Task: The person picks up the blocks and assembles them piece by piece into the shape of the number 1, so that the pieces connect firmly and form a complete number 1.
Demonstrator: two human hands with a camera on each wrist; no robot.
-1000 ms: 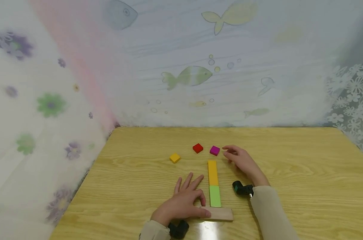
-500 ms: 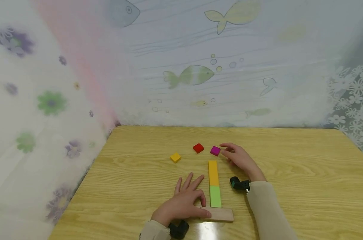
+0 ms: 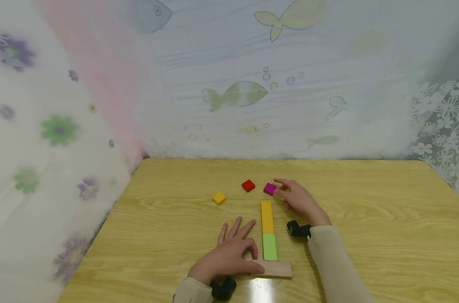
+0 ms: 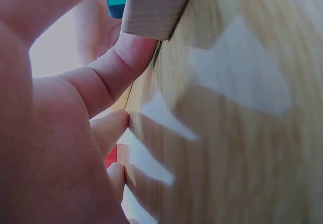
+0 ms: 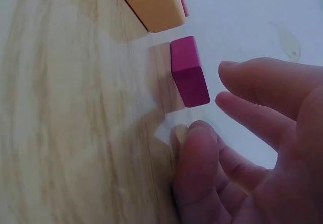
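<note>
Counting the blocks on the table point(image 3: 385, 235) gives six: three small square ones, two longer flat ones and one plain wooden bar point(image 3: 278, 269). Seen from the head, the magenta block point(image 3: 269, 189) lies at ten o'clock from the right hand point(image 3: 299, 200), the red block point(image 3: 248, 185) at nine from it, and the yellow block point(image 3: 219, 198) at eight from the red one. The green block point(image 3: 269, 246) is at twelve o'clock from the bar, with the orange block point(image 3: 267, 217) end to end beyond it. Two hands are at work: the left hand point(image 3: 231, 256) pinches the bar's nine-o'clock end narrowly between thumb and forefinger, three fingers spread; the right hand's thumb and forefinger are parted fairly wide, just beside the magenta block.
</note>
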